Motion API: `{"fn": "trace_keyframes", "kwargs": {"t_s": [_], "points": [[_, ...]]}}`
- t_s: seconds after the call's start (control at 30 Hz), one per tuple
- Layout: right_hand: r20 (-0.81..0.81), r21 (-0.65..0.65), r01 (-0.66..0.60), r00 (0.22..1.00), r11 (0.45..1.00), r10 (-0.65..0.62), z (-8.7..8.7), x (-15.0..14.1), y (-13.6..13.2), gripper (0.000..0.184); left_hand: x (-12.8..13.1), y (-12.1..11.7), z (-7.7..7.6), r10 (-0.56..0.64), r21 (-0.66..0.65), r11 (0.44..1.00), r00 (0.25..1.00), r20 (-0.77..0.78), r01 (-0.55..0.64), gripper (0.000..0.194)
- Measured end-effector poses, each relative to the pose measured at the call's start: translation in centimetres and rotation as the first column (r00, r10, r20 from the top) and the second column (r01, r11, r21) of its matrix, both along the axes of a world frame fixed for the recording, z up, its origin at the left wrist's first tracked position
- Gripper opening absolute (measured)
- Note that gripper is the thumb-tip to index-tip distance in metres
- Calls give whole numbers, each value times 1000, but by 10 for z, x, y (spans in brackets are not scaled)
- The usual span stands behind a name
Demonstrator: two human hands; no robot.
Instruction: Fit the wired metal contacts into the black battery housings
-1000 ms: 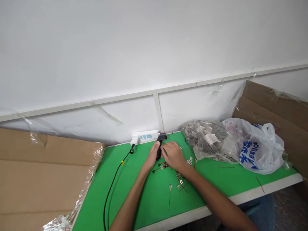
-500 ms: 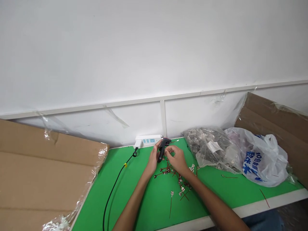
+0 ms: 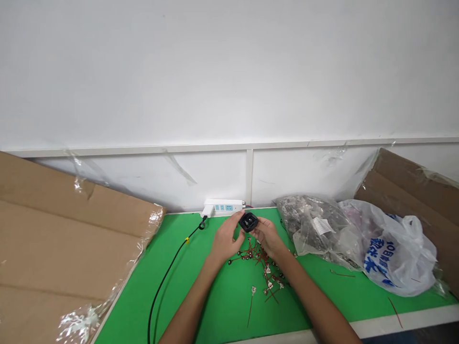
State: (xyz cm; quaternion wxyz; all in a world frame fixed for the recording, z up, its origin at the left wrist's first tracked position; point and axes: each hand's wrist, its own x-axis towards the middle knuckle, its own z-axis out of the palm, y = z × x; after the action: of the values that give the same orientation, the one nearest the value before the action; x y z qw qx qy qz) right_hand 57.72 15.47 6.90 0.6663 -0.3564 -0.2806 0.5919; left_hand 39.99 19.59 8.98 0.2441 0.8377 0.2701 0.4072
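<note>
Directly between the person's two hands, above the green tabletop (image 3: 215,310), sits a black plastic housing (image 3: 248,222). The left hand (image 3: 225,239) grips its left side between thumb and fingers; the right hand (image 3: 267,236) meets its lower right edge, equally near, though whether it pinches cannot be told. Its recessed face points toward the wearer, the long axis seemingly foreshortened.

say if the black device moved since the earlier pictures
Yes: the black device has turned, its hollowed face now showing, while staying near the right end of the power strip.
</note>
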Motion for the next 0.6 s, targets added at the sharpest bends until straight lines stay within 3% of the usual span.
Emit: {"fn": "trace_keyframes", "kwargs": {"t_s": [0.1, 0.2, 0.6], "points": [[-42, -13, -73, 997, 997, 72, 0, -2, -1, 31, -1, 0, -2, 82, 170, 983, 993, -80, -67, 69], [-74, -24, -127, 989, 992, 125, 0, -4, -4, 28, 1, 0, -6, 41, 249, 968, 995, -94, -17, 75], [-104, -42, -265, 960, 963, 259, 11, -8, -14, 27, 6, -1, -27, -90, 290, 956, 986, 138, 47, 74]]}}
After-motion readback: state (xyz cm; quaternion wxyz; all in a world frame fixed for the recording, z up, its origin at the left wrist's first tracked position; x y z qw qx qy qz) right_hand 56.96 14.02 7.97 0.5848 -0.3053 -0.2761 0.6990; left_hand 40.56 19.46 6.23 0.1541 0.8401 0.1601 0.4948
